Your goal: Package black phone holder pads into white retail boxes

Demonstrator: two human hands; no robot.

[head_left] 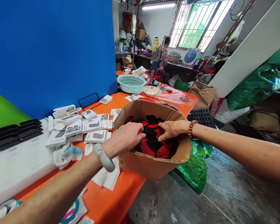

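An open cardboard box (pixel 151 166) stands at the edge of the orange table, with many red-and-black flat pieces (pixel 151 140) inside. My left hand (pixel 128 135) reaches over the near left rim into it. Its thumb and forefinger are apart above the pieces, and I see nothing held between them; the other fingers are hidden. From the right, my right hand (pixel 171 129) is inside the box, touching the pieces. Its thumb and fingers are spread apart over them, with the fingertips partly lost among the dark shapes.
White small boxes (pixel 93 124) lie heaped left of the carton. Behind it are a mint-green basket (pixel 131 84) and a bowl (pixel 151 91). A blue panel (pixel 53 53) borders the table. Green shiny wrapping (pixel 194 168) hangs at right; a person (pixel 164 59) sits farther back.
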